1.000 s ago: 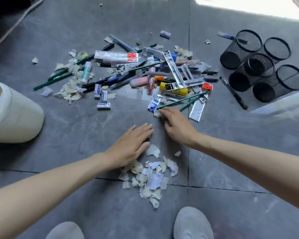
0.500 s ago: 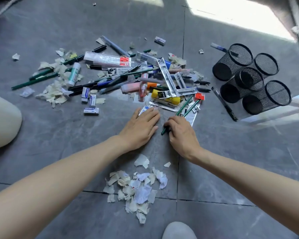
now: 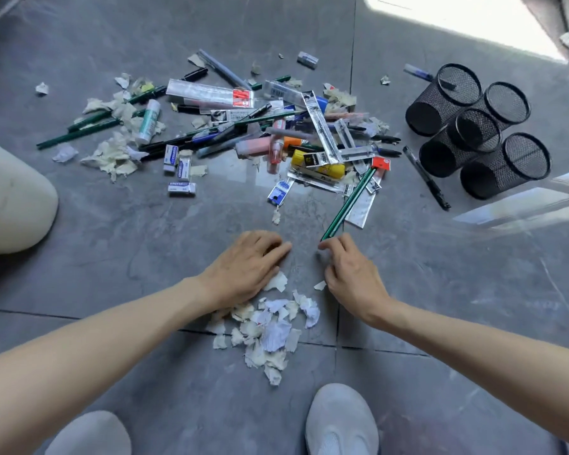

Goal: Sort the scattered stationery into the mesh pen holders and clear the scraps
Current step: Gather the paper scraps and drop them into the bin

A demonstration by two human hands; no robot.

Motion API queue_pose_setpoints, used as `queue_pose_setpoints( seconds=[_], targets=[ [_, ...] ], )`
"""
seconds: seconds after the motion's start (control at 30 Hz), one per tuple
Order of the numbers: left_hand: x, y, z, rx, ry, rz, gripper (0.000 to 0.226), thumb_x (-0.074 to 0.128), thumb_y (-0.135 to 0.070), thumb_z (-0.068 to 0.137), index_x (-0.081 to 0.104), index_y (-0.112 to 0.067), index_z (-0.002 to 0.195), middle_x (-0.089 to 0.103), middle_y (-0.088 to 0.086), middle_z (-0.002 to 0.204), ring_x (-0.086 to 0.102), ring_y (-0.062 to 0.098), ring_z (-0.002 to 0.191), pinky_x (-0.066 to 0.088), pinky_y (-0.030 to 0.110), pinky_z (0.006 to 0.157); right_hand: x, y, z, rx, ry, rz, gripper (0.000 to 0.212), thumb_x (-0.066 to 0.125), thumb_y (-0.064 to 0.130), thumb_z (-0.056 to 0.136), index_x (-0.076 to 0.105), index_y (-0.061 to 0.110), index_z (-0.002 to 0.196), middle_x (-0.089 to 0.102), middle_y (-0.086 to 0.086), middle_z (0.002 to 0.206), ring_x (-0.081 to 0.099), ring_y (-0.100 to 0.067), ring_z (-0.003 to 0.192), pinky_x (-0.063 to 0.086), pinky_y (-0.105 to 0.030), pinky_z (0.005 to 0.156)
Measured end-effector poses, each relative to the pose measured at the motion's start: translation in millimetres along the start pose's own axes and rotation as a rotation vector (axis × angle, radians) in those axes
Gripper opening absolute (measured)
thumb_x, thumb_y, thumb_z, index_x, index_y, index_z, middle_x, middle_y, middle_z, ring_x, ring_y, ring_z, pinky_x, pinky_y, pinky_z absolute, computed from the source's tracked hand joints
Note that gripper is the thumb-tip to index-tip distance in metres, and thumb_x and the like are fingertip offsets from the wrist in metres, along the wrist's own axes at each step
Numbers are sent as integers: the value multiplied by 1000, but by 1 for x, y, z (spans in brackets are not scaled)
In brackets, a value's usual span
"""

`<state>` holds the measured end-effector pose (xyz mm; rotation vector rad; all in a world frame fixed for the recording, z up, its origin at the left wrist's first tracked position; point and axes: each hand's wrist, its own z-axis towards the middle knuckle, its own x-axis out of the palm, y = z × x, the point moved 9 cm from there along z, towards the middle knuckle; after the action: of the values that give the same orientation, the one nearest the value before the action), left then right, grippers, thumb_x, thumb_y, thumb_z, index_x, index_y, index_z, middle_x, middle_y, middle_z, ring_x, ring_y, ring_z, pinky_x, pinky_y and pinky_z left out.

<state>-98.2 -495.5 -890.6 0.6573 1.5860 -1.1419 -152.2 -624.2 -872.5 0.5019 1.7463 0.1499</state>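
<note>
The right hand (image 3: 352,274) reaches onto the grey tiled floor (image 3: 138,238) with its fingers curled. Its fingertips (image 3: 322,246) meet the near end of 2 green pencils (image 3: 349,205). Whether they pinch the pencils or only touch them, I cannot tell.

The pencils lie side by side. Their long axis runs on a diagonal, from the near end at the fingertips away and to the right. The far ends point into the edge of the stationery heap (image 3: 276,133), just beside a red-labelled packet (image 3: 381,163). Partway along they cross a clear flat sleeve (image 3: 362,210).

The left hand (image 3: 247,267) lies flat on the floor, fingers straight and close together, pointing to the right and holding nothing. Its heel rests on the far edge of a pile of paper scraps (image 3: 270,330) gathered between the 2 forearms. A single small scrap (image 3: 320,285) lies just beside the right hand.

4 black mesh pen holders (image 3: 424,110) stand clustered at the far right, touching one another, well apart from both hands. A black pen (image 3: 426,177) lies between them and the heap, its axis running from far-left to near-right. More torn scraps (image 3: 112,156) lie on the left side of the heap, near 3 small boxed erasers (image 3: 181,188). A cream container (image 3: 10,198) sits at the left edge, and 2 pale shoes (image 3: 340,421) show at the bottom.
</note>
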Motion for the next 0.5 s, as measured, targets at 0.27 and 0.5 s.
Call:
queue_pose_setpoints(
  seconds=[0.27,0.5],
  targets=[
    [-8,-17,-11,-16,-40,-117,51,30,-35,97,47,-6,135,48,11,140,42,22,128,31,34,108,31,26,-29,-63,175,170,19,46,8,87,56,17,100,48,-3,100,56,-28,88,47,-41,70],
    [8,17,13,-158,148,-26,61,19,-48,99,16,-16,150,5,-1,159,1,10,145,-3,33,116,11,25,-27,-216,90,77,27,48,24,92,53,15,116,48,-2,113,53,-22,97,45,-32,77]
  ],
)
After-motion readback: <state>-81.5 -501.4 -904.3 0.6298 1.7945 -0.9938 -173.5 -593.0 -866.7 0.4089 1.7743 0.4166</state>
